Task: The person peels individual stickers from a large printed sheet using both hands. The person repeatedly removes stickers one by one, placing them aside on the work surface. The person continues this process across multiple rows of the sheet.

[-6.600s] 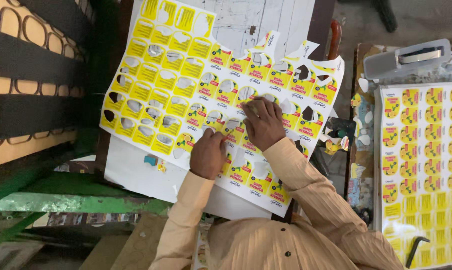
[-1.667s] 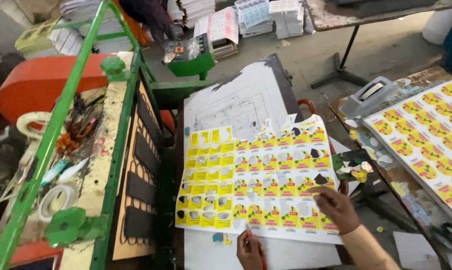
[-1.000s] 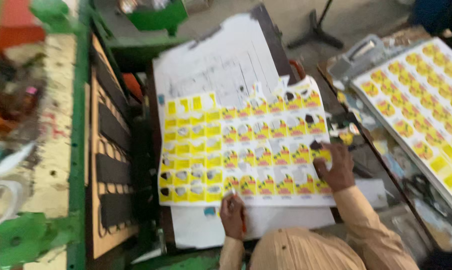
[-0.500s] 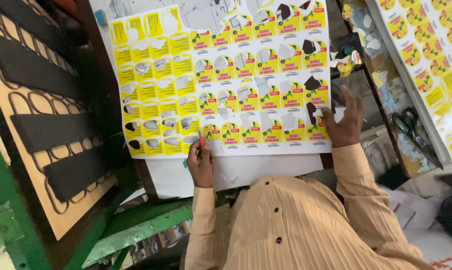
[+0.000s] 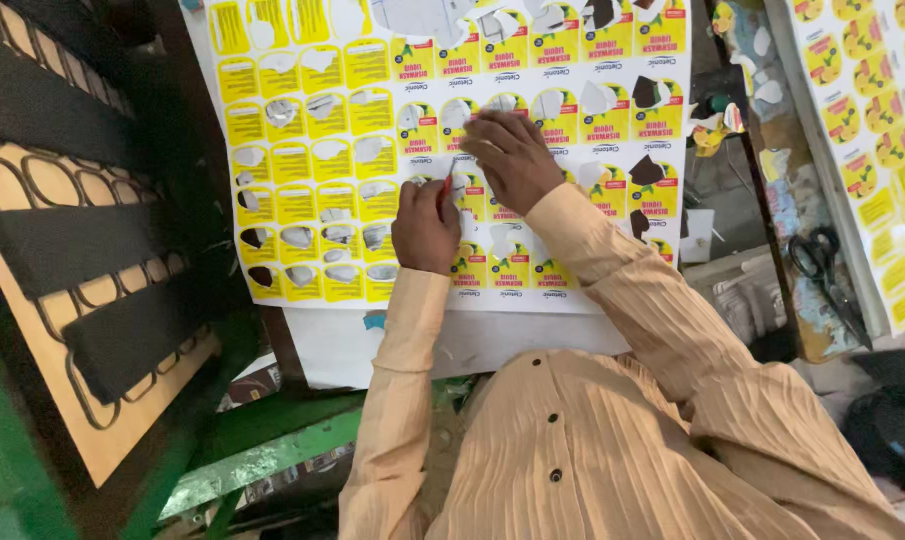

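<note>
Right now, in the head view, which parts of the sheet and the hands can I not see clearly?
- Thin red tool: only its tip shows; the left hand wraps the rest.
- Yellow label sheet: its top is cut off by the picture's upper edge; labels under both hands are covered.
- Right hand: seen from its back, so what its fingertips press is hidden.
- Scissors: blade tips are lost in clutter.

Green metal frame (image 5: 273, 450) beside a cluttered workbench (image 5: 743, 200).

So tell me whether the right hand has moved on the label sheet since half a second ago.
Yes. The right hand went from the label sheet's edge inward, beside the left hand.
</note>
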Demonstrator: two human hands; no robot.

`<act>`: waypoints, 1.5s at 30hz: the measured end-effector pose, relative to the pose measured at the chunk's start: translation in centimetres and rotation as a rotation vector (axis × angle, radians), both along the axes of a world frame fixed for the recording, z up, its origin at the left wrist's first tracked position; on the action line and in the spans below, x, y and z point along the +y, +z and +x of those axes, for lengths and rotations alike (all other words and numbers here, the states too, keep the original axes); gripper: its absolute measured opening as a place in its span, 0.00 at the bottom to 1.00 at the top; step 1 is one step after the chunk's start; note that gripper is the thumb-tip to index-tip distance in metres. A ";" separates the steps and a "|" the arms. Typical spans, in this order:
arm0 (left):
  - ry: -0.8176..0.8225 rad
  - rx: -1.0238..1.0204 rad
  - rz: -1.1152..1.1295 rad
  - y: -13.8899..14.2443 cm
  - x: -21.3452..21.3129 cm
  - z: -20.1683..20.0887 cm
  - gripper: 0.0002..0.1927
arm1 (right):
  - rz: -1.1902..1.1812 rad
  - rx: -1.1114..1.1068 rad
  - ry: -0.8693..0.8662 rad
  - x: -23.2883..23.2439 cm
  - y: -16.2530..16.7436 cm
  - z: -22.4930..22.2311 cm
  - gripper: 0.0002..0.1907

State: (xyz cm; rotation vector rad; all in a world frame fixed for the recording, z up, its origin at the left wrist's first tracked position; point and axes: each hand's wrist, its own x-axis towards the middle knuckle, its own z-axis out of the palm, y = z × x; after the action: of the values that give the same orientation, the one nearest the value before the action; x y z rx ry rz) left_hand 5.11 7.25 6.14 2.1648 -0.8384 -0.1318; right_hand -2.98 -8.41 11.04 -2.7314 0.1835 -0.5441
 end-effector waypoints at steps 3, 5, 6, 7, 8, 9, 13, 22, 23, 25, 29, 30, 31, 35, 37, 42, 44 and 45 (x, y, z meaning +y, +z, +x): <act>-0.004 -0.038 -0.053 -0.4 -0.2 0.1 0.10 | -0.013 0.010 -0.049 -0.4 -0.6 1.5 0.17; 0.000 0.004 -0.025 -0.8 -0.2 0.2 0.07 | -0.043 0.017 -0.057 -0.3 -1.0 1.5 0.18; 0.003 0.027 -0.007 -1.0 -0.3 0.1 0.06 | -0.038 0.036 -0.051 -0.3 -1.1 1.4 0.19; 0.005 0.024 0.004 -1.1 -0.4 0.1 0.06 | -0.031 0.051 -0.049 -0.3 -1.3 1.4 0.19; 0.002 0.025 0.011 -1.2 -0.6 0.0 0.06 | -0.029 0.069 -0.052 -0.4 -1.5 1.4 0.20; -0.007 0.027 0.020 -1.3 -0.8 -0.1 0.06 | -0.039 0.074 -0.051 -0.5 -1.6 1.3 0.20; -0.017 0.049 0.048 -1.7 -1.6 -0.6 0.06 | -0.074 0.092 -0.070 -0.8 -2.2 1.3 0.20; -0.090 0.050 0.045 -0.9 1.6 -1.3 0.07 | -0.059 0.099 -0.076 -1.0 -2.6 1.1 0.17; -0.106 0.069 0.030 -0.6 2.1 -1.4 0.07 | -0.058 0.102 -0.080 -1.0 -2.6 1.1 0.17; -0.116 0.127 0.004 -0.2 2.7 -1.1 0.07 | -0.032 0.113 -0.072 -1.0 -2.6 1.1 0.18; -0.150 0.048 -0.068 -0.3 2.0 1.3 0.11 | -0.042 0.118 -0.091 -0.8 -2.4 1.2 0.18; -0.187 -0.012 -0.083 -0.4 1.6 2.1 0.12 | -0.036 0.114 -0.087 -0.8 -2.4 1.2 0.18; -0.229 -0.025 -0.054 -0.5 1.2 2.9 0.12 | -0.029 0.114 -0.085 -0.8 -2.4 1.2 0.18; -0.432 -0.090 0.021 -1.0 -0.1 6.3 0.16 | -0.035 0.128 -0.087 -1.0 -2.2 1.2 0.19; -0.541 -0.126 0.046 -1.2 -0.3 7.9 0.19 | -0.035 0.123 -0.099 -1.0 -2.1 1.2 0.19; -0.695 -0.121 0.121 -2.1 0.4 11.3 0.22 | 0.000 0.119 -0.088 -0.9 -2.0 1.3 0.18; -0.692 -0.148 0.069 -2.4 0.8 11.7 0.23 | -0.014 0.120 -0.097 -0.9 -2.0 1.5 0.18; -0.692 -0.167 0.041 -2.5 1.0 11.8 0.23 | -0.020 0.122 -0.093 -0.9 -2.1 1.5 0.18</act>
State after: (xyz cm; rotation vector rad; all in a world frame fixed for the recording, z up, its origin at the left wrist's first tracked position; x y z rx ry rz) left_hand 16.93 8.28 3.65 1.8507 -1.6669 -0.3167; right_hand -1.43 -9.31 8.97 -2.7877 0.3388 -0.4066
